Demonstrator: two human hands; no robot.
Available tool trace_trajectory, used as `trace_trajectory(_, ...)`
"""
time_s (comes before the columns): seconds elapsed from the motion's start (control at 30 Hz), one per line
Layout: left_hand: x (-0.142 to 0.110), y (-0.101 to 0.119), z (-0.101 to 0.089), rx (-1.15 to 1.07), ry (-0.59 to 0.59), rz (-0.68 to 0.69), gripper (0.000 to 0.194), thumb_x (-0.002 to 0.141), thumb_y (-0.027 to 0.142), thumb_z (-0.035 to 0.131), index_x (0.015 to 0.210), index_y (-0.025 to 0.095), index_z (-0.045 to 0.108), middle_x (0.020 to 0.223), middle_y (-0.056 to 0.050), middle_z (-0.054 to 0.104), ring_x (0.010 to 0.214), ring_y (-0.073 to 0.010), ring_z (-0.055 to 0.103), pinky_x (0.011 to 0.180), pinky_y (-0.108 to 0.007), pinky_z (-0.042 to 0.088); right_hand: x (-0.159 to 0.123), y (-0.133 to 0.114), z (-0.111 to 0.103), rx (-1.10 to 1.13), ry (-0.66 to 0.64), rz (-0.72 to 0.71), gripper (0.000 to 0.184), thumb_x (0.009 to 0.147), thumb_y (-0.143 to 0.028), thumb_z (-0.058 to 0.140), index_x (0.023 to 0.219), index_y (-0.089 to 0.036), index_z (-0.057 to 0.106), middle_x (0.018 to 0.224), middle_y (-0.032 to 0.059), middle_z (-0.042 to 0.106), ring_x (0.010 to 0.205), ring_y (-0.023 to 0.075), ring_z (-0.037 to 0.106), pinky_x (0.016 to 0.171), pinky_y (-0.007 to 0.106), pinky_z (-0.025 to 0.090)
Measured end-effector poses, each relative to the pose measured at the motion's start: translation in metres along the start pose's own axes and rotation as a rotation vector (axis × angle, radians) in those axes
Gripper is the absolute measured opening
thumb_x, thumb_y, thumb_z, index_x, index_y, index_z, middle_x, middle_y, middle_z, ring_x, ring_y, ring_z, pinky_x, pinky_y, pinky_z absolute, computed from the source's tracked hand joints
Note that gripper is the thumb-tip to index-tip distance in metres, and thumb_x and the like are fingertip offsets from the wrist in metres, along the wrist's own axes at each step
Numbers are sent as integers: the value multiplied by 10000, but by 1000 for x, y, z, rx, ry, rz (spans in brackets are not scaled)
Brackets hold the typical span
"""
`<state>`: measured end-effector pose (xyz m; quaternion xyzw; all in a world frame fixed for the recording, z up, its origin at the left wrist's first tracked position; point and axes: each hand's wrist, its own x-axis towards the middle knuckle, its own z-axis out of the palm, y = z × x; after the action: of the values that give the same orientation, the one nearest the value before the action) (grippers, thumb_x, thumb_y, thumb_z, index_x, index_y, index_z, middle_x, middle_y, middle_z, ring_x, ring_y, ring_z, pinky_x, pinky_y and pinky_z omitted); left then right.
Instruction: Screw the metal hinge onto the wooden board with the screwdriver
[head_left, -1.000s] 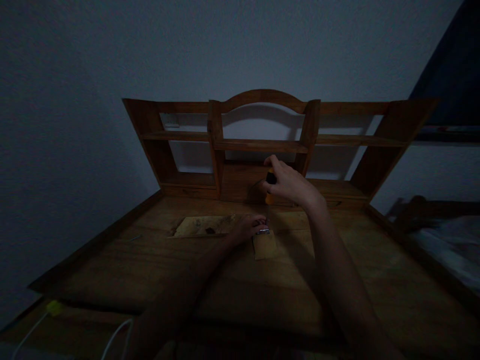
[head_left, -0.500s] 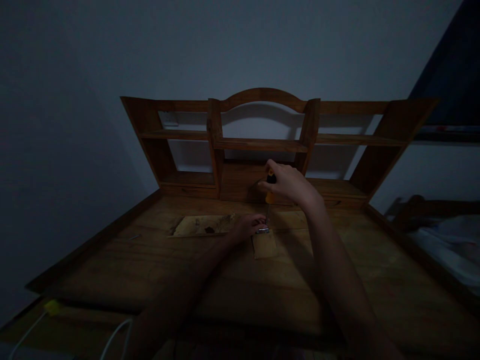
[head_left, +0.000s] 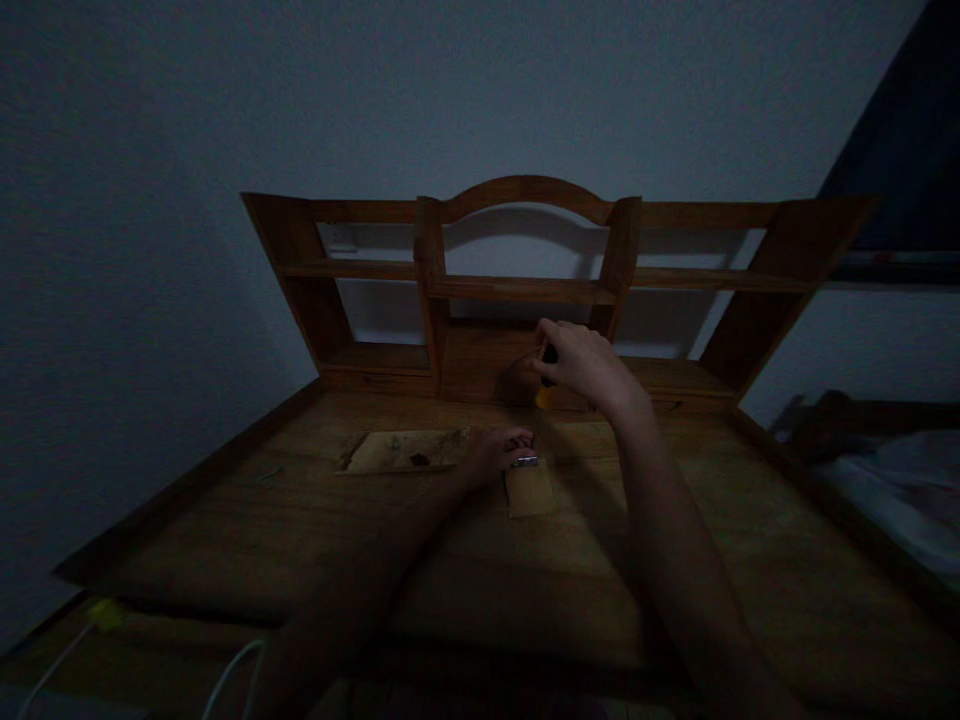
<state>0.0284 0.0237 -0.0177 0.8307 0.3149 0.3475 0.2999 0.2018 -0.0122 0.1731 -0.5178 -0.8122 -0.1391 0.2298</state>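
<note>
In my right hand [head_left: 589, 365] is a screwdriver [head_left: 545, 397] with a black and yellow handle. Its thin shaft points down toward the fingers of my left hand [head_left: 495, 455]; the tip is hard to see in the dim light. My left fingers are closed on a small shiny metal piece [head_left: 527, 461], whose exact kind I cannot make out. That piece lies at the far edge of a small pale, squarish board [head_left: 530, 493] on the wooden desk top [head_left: 337, 540]. A longer pale strip [head_left: 397, 452] with dark stains stretches to the left of my left hand.
A wooden shelf unit [head_left: 521, 290] stands along the back of the desk against the wall. A thin light-coloured object [head_left: 268, 473] lies at the left. White cable [head_left: 238, 662] and a yellow item [head_left: 107, 612] are at the front left.
My right hand and the screwdriver handle have shifted slightly to the right, so the shaft leans more. My left hand and the metal piece stay in place.
</note>
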Motion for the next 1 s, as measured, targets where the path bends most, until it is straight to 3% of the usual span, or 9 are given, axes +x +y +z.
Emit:
trace_trajectory(0.17, -1, 1, 0, -31, 10, 1, 153, 852, 220, 656, 982, 146, 687, 943, -60, 730, 865, -171, 670, 805, -267, 506, -1, 6, -3, 162, -69, -92, 401, 798, -290, 611, 1177, -232, 492, 1191, 87, 577, 986, 247, 597, 818, 356, 437)
trace_trajectory(0.4, 1, -4, 0, -100, -37, 4, 151, 864, 208, 626, 993, 150, 680, 948, -54, 722, 868, -166, 668, 790, -256, 505, -1, -5, 4, 15, -39, 21, 460, 870, -496, 591, 1198, -193, 478, 1042, 136, 649, 947, 307, 621, 757, 377, 429)
trace_trajectory(0.5, 1, -5, -1, -74, -46, 23, 141, 865, 205, 624, 979, 151, 687, 936, -50, 720, 855, -161, 661, 783, -251, 497, 0, -8, 3, -10, -21, 1, 349, 898, -427, 558, 1145, -188, 496, 1001, 127, 654, 919, 297, 623, 748, 371, 420)
trace_trajectory(0.63, 0, -4, -2, -85, -42, 51, 214, 887, 215, 605, 1082, 163, 678, 1002, -60, 726, 905, -166, 668, 825, -263, 500, -1, -6, 0, 175, -98, -75, 344, 817, -305, 599, 1118, -208, 463, 1081, 95, 615, 943, 249, 604, 777, 338, 425)
trace_trajectory(0.83, -1, -5, 0, -75, -15, 71, 198, 882, 233, 624, 1055, 155, 680, 978, -63, 731, 903, -171, 671, 834, -273, 503, -1, -5, 2, 120, -4, -10, 356, 845, -378, 568, 1135, -205, 454, 1090, 115, 601, 956, 276, 595, 795, 377, 413)
trace_trajectory(1.0, -1, -4, 2, -47, 7, 40, 200, 862, 229, 647, 1044, 154, 679, 957, -59, 729, 880, -170, 670, 821, -275, 503, 0, -5, 0, 162, -34, -81, 316, 810, -281, 563, 1102, -212, 461, 1107, 103, 597, 967, 256, 593, 802, 362, 420)
